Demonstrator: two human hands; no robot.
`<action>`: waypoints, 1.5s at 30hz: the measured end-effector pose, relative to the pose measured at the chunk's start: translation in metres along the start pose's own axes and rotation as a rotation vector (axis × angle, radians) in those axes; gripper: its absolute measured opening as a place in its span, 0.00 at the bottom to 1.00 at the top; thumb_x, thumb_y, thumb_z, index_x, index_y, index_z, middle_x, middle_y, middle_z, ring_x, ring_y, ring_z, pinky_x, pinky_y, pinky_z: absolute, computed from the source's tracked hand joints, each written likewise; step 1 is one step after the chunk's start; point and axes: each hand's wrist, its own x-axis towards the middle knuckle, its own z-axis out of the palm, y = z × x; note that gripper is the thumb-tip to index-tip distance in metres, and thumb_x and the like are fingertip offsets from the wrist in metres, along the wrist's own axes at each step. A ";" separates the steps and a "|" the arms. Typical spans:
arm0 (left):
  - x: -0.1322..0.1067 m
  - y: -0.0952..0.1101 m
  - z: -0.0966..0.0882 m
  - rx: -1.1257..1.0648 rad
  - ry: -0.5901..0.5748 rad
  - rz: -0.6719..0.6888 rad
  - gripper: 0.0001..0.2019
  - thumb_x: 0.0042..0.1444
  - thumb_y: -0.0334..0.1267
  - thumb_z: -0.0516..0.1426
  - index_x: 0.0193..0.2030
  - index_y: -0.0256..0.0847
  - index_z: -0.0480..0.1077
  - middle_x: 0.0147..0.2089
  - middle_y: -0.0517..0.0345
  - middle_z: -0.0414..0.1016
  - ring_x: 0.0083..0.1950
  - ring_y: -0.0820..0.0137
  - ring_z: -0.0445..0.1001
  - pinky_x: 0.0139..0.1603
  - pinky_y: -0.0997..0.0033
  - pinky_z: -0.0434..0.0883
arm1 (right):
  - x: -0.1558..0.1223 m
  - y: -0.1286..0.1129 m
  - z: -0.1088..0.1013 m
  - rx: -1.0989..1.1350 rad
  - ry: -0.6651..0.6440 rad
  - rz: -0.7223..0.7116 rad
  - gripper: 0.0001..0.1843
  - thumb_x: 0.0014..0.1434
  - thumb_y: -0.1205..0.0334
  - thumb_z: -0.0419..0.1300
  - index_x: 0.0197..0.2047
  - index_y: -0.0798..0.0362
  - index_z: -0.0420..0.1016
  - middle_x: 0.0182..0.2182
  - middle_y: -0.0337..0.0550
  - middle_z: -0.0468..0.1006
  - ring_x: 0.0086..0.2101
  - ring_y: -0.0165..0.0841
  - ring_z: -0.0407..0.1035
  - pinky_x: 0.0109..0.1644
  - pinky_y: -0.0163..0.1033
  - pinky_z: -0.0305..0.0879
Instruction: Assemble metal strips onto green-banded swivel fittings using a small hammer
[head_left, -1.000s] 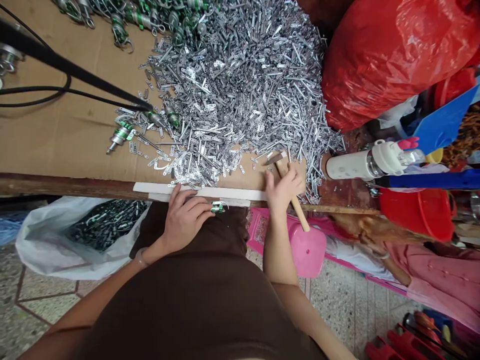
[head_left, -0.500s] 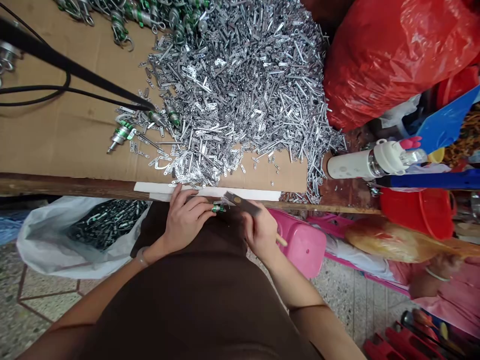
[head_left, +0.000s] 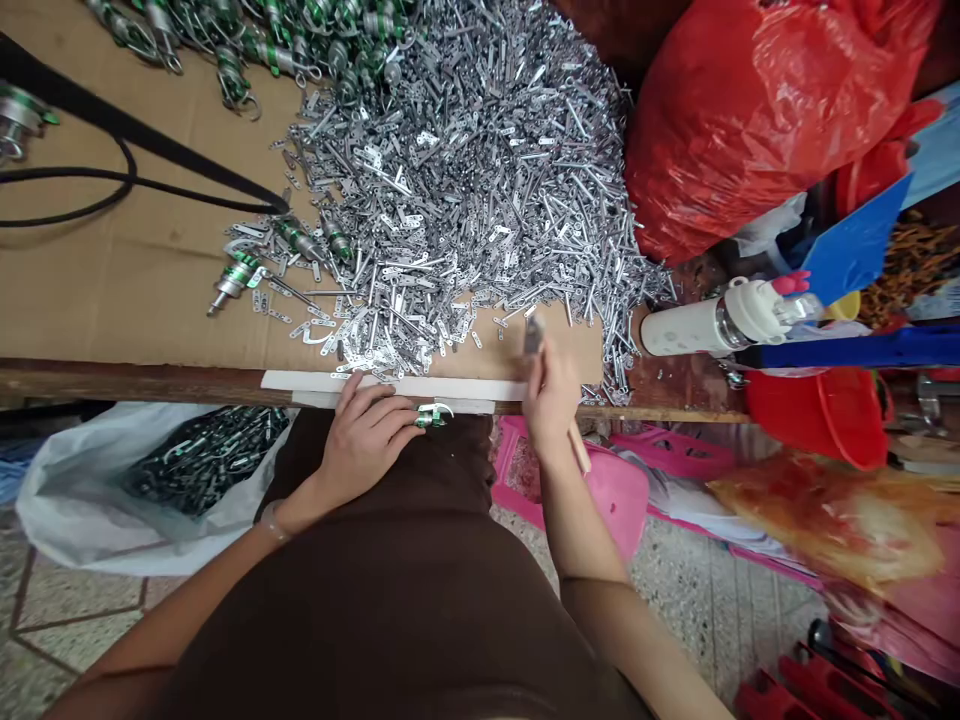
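My left hand (head_left: 369, 432) is closed at the front edge of the bench, its fingertips pinching a small green-and-silver metal fitting (head_left: 430, 416) with a pale curved hook. My right hand (head_left: 553, 395) is wrapped around a hammer (head_left: 533, 336), raised over the cardboard to the right of the fitting. The hammer's dark head is blurred, and its wooden handle sticks out below my fist. Beyond both hands lies a large heap of small silver links and pins (head_left: 480, 170). A similar larger green-and-silver fitting (head_left: 234, 278) rests on the cardboard to the left.
A white strip (head_left: 472, 388) runs along the bench edge. A white bottle (head_left: 720, 322) lies at right, below a red plastic bag (head_left: 765, 120). Under the bench are a white sack of dark parts (head_left: 82, 500) and a pink stool (head_left: 619, 500). A black cable (head_left: 67, 180) crosses the left side.
My right hand has lifted the hammer away from the fitting, up and to the right over the cardboard. My left hand keeps its pinch on the fitting, and the view has shifted slightly.
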 end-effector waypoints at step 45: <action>0.016 0.015 -0.016 -0.382 0.006 -0.306 0.03 0.54 0.33 0.57 0.32 0.38 0.73 0.31 0.59 0.73 0.34 0.74 0.72 0.38 0.75 0.71 | -0.057 -0.084 -0.007 0.200 0.146 -0.391 0.05 0.59 0.61 0.56 0.36 0.45 0.74 0.30 0.38 0.75 0.35 0.32 0.63 0.44 0.42 0.51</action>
